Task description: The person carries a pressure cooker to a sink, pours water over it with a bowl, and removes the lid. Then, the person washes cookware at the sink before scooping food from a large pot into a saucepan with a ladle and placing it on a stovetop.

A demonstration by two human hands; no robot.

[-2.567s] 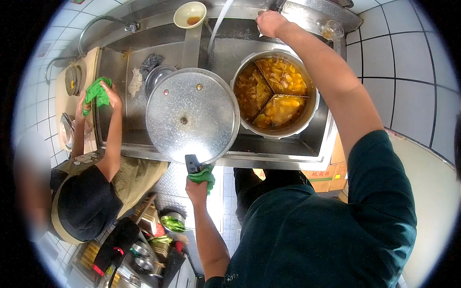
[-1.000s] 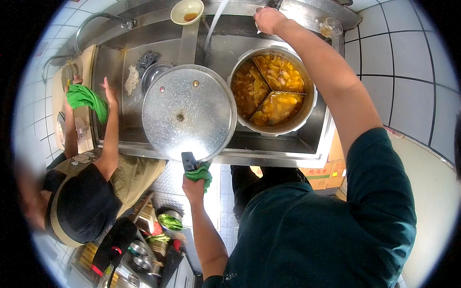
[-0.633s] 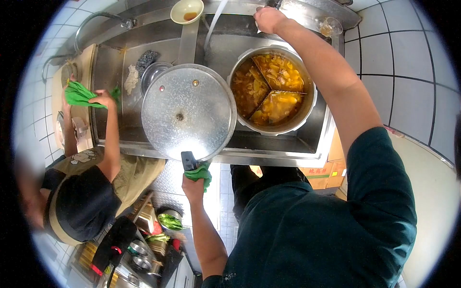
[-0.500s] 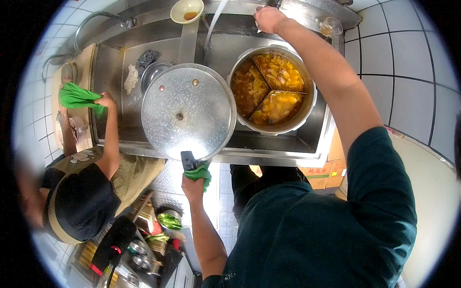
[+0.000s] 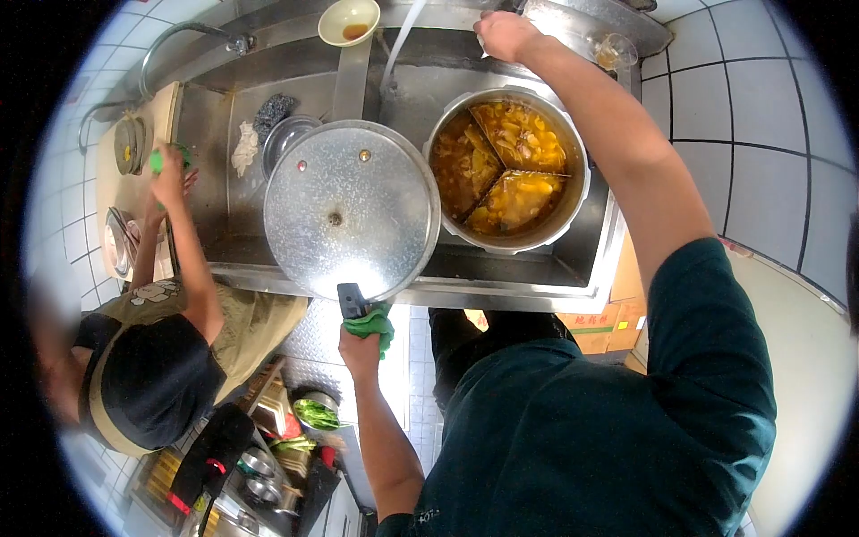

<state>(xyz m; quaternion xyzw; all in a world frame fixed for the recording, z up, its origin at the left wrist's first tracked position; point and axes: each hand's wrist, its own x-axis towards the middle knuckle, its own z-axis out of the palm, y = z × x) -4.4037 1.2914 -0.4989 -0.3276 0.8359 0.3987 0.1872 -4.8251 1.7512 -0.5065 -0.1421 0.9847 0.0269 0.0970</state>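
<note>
Looking down from my head, I see my left grip (image 5: 361, 353) low in the middle of the frame. Its fingers are curled tight round the black handle (image 5: 352, 301) of the big silver lid (image 5: 340, 197), with a green cloth (image 5: 380, 331) bunched there too. The lid is in the middle, over the sink (image 5: 501, 297). Its right edge looks just over the pot's left rim, but I can't tell if they touch.

The pot (image 5: 506, 244) sits right of the middle, full of yellow and brown soup (image 5: 523, 134) in three parts. If I swing the lid right, it could bump the pot and make soup slop out. If the cloth slips, the lid could tip.

My right grip (image 5: 504, 36) is up at the top, by the sink's back edge. Its fingers are bent, with a bit of white by them, but I can't tell what it has. My arm passes close to the soup, so a splash could get it. If my elbow dips, it could knock the pot's rim.
</note>
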